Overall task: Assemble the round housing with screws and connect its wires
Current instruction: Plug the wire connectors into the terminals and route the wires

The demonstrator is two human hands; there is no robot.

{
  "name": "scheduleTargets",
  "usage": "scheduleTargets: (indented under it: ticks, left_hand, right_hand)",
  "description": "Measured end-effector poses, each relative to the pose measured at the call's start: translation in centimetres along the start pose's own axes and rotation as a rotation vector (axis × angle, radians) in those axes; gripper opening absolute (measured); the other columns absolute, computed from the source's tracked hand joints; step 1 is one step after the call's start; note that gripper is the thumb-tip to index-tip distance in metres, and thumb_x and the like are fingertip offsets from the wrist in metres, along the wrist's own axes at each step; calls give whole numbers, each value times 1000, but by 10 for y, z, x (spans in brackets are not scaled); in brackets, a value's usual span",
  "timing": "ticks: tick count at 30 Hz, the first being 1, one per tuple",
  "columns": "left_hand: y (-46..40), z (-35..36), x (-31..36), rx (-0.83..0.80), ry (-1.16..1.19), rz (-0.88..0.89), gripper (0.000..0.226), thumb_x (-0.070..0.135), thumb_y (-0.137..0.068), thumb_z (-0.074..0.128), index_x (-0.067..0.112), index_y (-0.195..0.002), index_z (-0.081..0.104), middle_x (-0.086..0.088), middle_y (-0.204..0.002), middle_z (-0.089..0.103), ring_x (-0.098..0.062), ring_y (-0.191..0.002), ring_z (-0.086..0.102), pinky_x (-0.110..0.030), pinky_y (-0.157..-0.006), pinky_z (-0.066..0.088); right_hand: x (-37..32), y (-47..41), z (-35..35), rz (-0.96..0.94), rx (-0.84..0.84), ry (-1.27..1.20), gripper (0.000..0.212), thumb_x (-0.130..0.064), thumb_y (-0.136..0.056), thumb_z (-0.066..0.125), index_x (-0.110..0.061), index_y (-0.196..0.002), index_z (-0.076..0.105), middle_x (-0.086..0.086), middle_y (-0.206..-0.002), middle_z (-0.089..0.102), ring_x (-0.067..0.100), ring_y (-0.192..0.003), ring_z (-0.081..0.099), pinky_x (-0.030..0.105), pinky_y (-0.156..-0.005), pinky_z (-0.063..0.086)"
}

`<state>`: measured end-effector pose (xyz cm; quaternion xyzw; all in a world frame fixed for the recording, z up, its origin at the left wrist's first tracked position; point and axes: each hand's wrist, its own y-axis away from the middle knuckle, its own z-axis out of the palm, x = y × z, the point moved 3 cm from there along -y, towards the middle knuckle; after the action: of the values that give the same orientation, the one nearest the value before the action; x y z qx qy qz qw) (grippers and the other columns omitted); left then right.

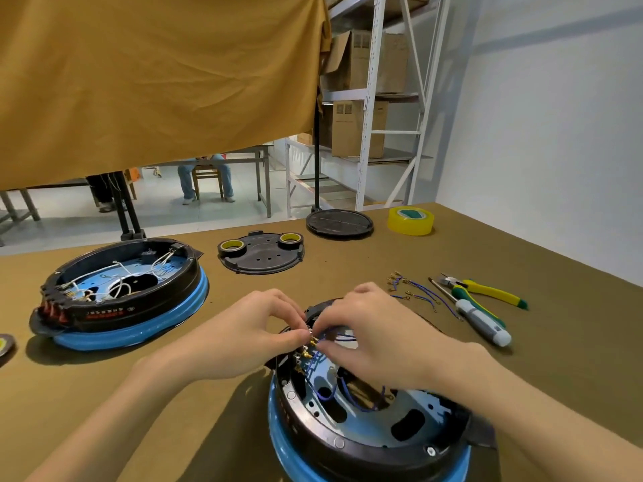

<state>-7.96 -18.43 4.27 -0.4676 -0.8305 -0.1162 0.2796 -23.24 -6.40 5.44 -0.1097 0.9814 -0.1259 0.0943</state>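
Note:
A round black housing on a blue base (351,443) lies open in front of me, with blue wires (330,393) looping inside over a metal plate. At its far rim, my left hand (243,339) and my right hand (375,332) meet over a row of brass terminals (309,346). The fingertips of both hands pinch a blue wire's brass connector there. Spare blue wires with terminals (414,290) lie on the table to the right, beside a screwdriver (476,314) and yellow-green pliers (487,288).
A second open housing with white wires (121,290) sits at the left. A black cover plate (261,255) carries two tape rolls. Further back lie a round black lid (339,222) and a yellow tape roll (410,220). Shelving stands behind the table.

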Motion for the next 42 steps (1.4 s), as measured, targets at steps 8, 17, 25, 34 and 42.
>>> scheduleTargets:
  ticks: [8, 17, 25, 34, 42]
  left_hand:
    - [-5, 3, -5, 96, 196, -1, 14, 41, -97, 65, 38, -104, 77, 24, -110, 70, 10, -106, 63, -23, -94, 53]
    - [-9, 42, -17, 180, 490, -119, 23, 28, -107, 52, 37, -126, 63, 20, -116, 70, 10, -106, 65, -14, -93, 51]
    - [-5, 52, -14, 177, 605, -57, 32, 26, -111, 41, 40, -120, 68, 20, -116, 75, 2, -111, 67, -24, -96, 49]
    - [-5, 51, -15, 130, 614, -13, 43, 27, -112, 39, 54, -109, 72, 19, -113, 76, 1, -107, 69, -8, -83, 50]
    - [-6, 50, -16, 150, 608, 9, 52, 31, -111, 40, 76, -98, 63, 32, -110, 72, 11, -105, 65, -1, -79, 44]
  right_hand:
    - [11, -2, 9, 321, -39, -672, 19, -25, -101, 63, -12, -93, 74, 3, -72, 75, 16, -50, 57, 25, -55, 47]
    - [7, 1, 30, 529, -196, -645, 24, -20, -98, 60, -7, -87, 76, 6, -68, 72, 14, -52, 58, 22, -52, 49]
    - [3, -1, 34, 478, -43, -452, 21, -29, -97, 63, -19, -84, 76, -7, -54, 61, 1, -44, 48, 14, -49, 36]
    - [3, 2, 36, 443, 31, -413, 20, -30, -95, 68, -20, -81, 78, -12, -49, 55, 4, -47, 48, 15, -49, 36]
    - [1, 3, 34, 437, 31, -417, 19, -30, -94, 69, -20, -81, 79, -10, -52, 57, 2, -48, 49, 13, -49, 37]
